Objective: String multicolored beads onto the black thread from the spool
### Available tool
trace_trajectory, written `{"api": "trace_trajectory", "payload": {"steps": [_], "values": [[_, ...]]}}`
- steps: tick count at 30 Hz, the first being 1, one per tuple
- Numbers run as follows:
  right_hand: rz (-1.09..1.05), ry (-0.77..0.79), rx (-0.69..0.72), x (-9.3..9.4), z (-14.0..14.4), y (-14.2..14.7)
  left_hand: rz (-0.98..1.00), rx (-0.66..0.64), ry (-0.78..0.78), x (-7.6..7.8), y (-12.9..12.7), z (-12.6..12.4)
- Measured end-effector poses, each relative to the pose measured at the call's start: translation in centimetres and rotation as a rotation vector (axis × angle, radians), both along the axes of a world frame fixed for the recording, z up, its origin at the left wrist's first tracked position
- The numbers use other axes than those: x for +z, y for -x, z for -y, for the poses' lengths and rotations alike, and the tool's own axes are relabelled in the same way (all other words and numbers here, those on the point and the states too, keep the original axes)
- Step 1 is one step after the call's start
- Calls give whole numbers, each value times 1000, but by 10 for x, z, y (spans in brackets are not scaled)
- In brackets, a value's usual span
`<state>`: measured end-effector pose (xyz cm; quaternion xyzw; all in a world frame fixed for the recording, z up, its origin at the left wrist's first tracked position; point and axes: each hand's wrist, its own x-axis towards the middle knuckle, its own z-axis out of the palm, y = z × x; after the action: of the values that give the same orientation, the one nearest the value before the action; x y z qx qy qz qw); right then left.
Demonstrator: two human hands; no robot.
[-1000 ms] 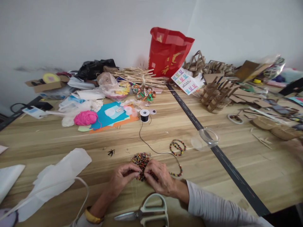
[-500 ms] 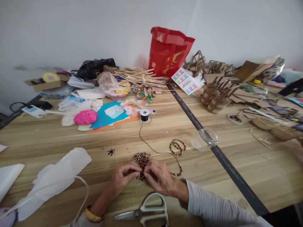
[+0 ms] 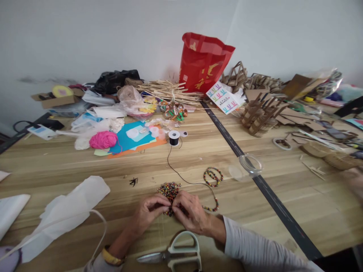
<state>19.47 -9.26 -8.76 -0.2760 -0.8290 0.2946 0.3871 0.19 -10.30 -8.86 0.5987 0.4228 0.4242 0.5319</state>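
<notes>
My left hand [image 3: 151,209] is closed in a pinch over the near side of a heap of small multicoloured beads [image 3: 169,190]; what lies between its fingertips is too small to make out. Meeting it from the right, my right hand [image 3: 191,212] pinches the end of a beaded cord. The threaded part of that cord, a short beaded strand [image 3: 214,206], comes out from behind the right hand. From there black cord [image 3: 184,180] runs back to a spool [image 3: 174,139]. Two beaded loops [image 3: 212,176] lie beyond the right hand. Scissors [image 3: 176,254] rest below both hands.
Clear coiled tubing [image 3: 251,165] lies across the dark table strip. Pink yarn [image 3: 103,140] sits on coloured sheets at the back left. A red bag [image 3: 204,62] stands behind. White paper [image 3: 73,207] lies at left. Another person's blurred hand [image 3: 354,181] shows at the right edge.
My hands hold almost the same pinch over the beads. The view has shifted very slightly, and the other person's hand at the right edge has moved a little.
</notes>
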Motion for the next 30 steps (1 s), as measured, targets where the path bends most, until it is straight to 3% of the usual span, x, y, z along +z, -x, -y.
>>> {"api": "trace_trajectory", "payload": {"steps": [15,30], "values": [[-2,-24,11,0,-1,0,43,8,9,-1,2,0],[-5,-12,15,-2,-1,-1,88,38,117,-1,1,2]]}}
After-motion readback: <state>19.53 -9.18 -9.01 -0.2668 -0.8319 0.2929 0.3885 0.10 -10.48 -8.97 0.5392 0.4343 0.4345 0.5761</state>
